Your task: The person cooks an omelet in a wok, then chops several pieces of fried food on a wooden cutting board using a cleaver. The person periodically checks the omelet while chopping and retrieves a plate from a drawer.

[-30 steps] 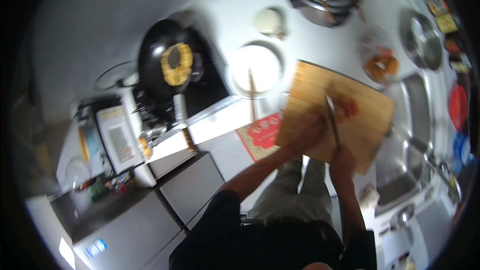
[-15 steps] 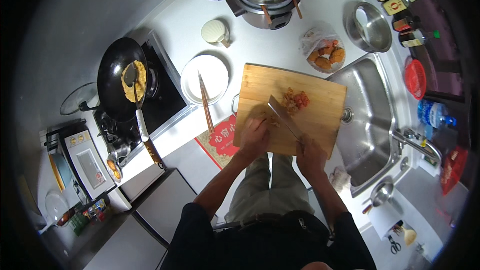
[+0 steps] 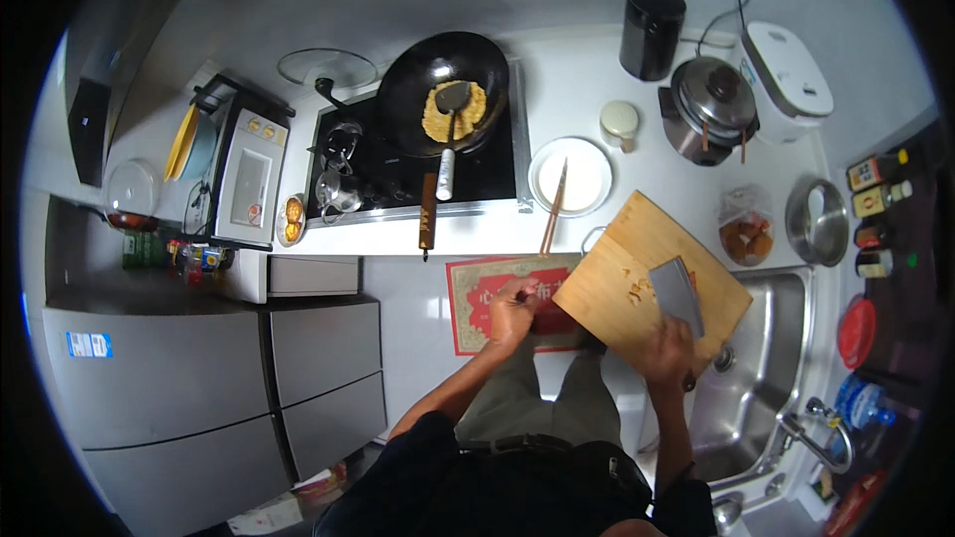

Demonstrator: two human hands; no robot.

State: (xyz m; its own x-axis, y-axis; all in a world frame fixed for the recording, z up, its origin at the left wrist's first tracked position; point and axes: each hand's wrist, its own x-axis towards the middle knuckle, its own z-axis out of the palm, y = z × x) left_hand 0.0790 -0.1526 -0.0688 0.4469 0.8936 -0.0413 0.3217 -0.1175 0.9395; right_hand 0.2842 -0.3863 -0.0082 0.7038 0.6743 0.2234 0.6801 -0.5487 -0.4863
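A wooden cutting board [image 3: 622,239] lies at a slant between the counter and the sink. My right hand [image 3: 668,350] grips the handle of a cleaver [image 3: 676,290], whose broad blade lies over the board and shows its flat side. Chopped brownish pieces [image 3: 637,286] sit left of the blade. Just a sliver of reddish food peeks out on its right; the rest is hidden. Off the board's left corner hovers my left hand [image 3: 512,310], fingers curled together; whether something small is pinched in them cannot be made out.
A wok [image 3: 408,89] with yellow egg and a spatula [image 3: 448,164] sits on the stove. A white bowl [image 3: 545,154] carries chopsticks [image 3: 557,204]. Right of the board are a bagged reddish-brown food [image 3: 746,239], a steel basin [image 3: 801,229] and the sink [image 3: 761,378].
The view has swung left, showing more of the stove and fridge. My left hand has left the board for the space beside it. The cleaver has turned from edge-on to flat side showing.
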